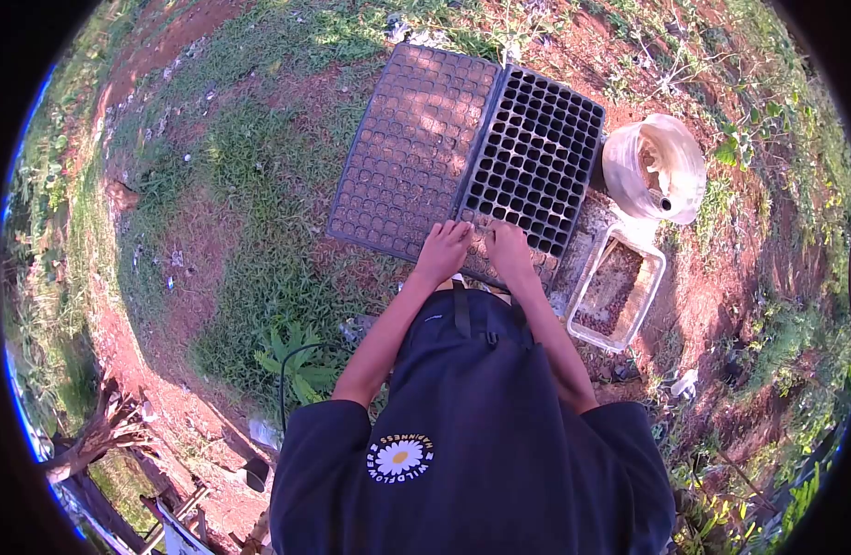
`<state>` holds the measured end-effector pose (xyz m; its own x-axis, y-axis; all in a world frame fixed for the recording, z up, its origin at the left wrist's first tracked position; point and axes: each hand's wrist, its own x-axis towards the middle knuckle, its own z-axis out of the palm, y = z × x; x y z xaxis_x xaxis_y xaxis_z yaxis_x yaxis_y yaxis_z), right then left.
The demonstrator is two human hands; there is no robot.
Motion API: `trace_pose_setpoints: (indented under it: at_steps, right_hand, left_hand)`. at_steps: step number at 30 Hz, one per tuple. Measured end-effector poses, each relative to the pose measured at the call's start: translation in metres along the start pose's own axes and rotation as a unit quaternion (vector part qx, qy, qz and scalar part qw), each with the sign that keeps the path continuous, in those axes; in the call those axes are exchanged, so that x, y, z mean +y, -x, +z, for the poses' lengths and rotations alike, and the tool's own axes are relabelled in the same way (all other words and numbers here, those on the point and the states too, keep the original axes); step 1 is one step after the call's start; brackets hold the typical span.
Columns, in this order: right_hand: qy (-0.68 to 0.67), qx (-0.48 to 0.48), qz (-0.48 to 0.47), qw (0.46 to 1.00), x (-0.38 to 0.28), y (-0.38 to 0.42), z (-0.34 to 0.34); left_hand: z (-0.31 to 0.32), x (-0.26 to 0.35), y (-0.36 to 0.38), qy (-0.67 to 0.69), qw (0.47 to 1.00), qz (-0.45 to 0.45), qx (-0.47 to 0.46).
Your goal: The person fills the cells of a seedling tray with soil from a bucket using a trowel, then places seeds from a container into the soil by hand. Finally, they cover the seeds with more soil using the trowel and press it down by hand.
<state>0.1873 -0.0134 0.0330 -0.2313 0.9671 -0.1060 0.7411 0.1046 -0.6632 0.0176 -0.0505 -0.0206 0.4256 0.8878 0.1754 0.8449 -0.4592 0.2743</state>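
Observation:
Two seedling trays lie side by side on the ground. Brown soil fills the cells of the left seedling tray [411, 139]. On the black seedling tray [536, 153] most cells are dark and hollow, while the rows nearest me hold soil. My left hand [446, 250] is over the near-left corner of the black tray, its fingers drawn together; anything in them is too small to make out. Just beside it, my right hand [509, 248] bends down with curled fingers at the soil-filled cells. Whatever its fingertips hold is hidden.
A cut-open whitish plastic container [655, 171] stands right of the black tray. Nearer me sits a rectangular pale basin [655, 277] with small reddish-brown bits inside. A leafy plant [300, 365] grows at left. Grass and red earth surround everything.

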Motion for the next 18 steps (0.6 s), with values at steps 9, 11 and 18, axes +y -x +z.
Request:
trace_pose_setpoints:
  at_steps: [9, 11, 18]
  right_hand:
    - [0.028, -0.003, 0.005, 1.000, 0.0029, 0.0025, 0.0077]
    - [0.014, -0.003, 0.008, 1.000, 0.0047, 0.0016, 0.0075]
    - [0.008, -0.005, 0.029, 1.000, 0.0007, 0.0014, 0.0061]
  left_hand:
    - [-0.0016, -0.0006, -0.0008, -0.003, 1.000, 0.002, 0.001]
    - [-0.0007, 0.0003, -0.0009, -0.002, 1.000, 0.004, 0.002]
    - [0.0006, -0.0003, -0.0005, -0.005, 1.000, 0.004, -0.001]
